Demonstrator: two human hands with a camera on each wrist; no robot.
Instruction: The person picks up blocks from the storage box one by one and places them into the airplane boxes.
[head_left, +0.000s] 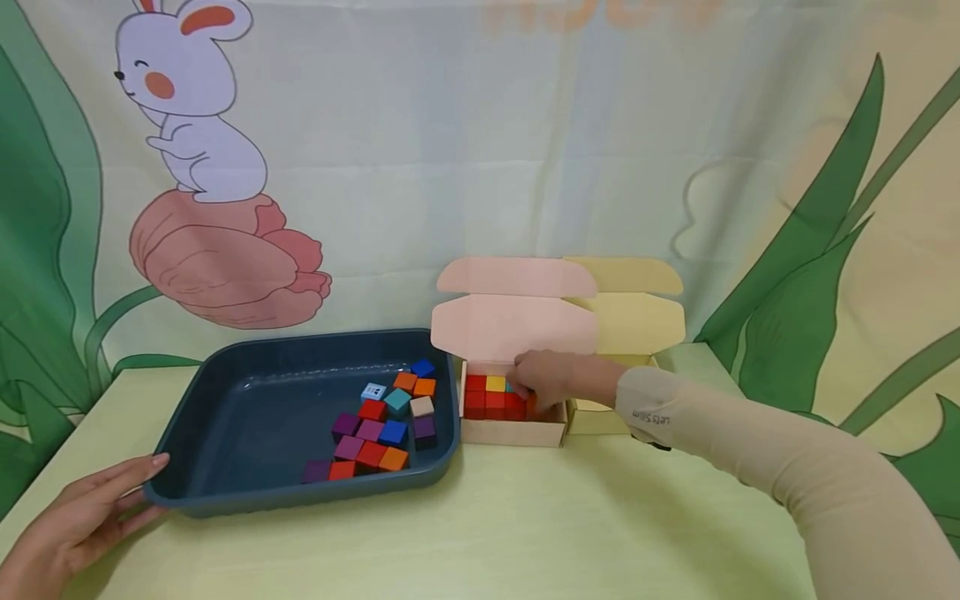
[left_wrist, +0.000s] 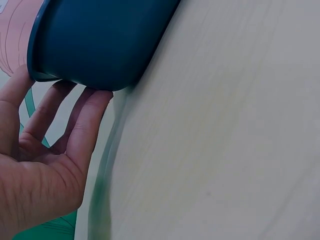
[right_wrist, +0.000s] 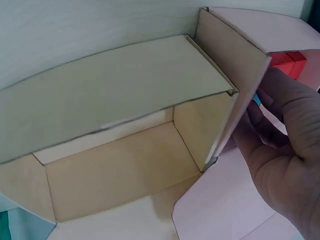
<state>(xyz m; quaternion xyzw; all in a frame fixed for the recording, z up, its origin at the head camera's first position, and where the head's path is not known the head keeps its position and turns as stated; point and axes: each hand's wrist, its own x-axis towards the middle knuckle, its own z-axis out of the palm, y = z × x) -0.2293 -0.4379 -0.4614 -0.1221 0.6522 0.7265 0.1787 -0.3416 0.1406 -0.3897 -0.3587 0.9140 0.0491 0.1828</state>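
Observation:
At the left, my left hand point(head_left: 93, 508) holds the near-left corner of a dark blue tray point(head_left: 247, 500), one digit over its rim and other fingers against the outside wall. Several coloured cubes lie in the tray's right half, among them a teal cube point(head_left: 397, 401) and a white cube point(head_left: 422, 406). My right hand point(head_left: 546, 377) reaches into a pink cardboard box point(head_left: 510, 432) with its fingers bent downward. Red cubes point(head_left: 495, 403), a yellow cube point(head_left: 496, 383) and an orange cube point(head_left: 533, 405) show there. The hand hides its fingertips' contact; I cannot tell whether they pinch a cube.
A yellow cardboard box point(right_wrist: 115, 95) stands open against the pink box's right side, with no cubes showing in it. Both lids stand raised at the back. A printed cloth point(head_left: 390, 167) hangs behind the pale green table point(head_left: 480, 533).

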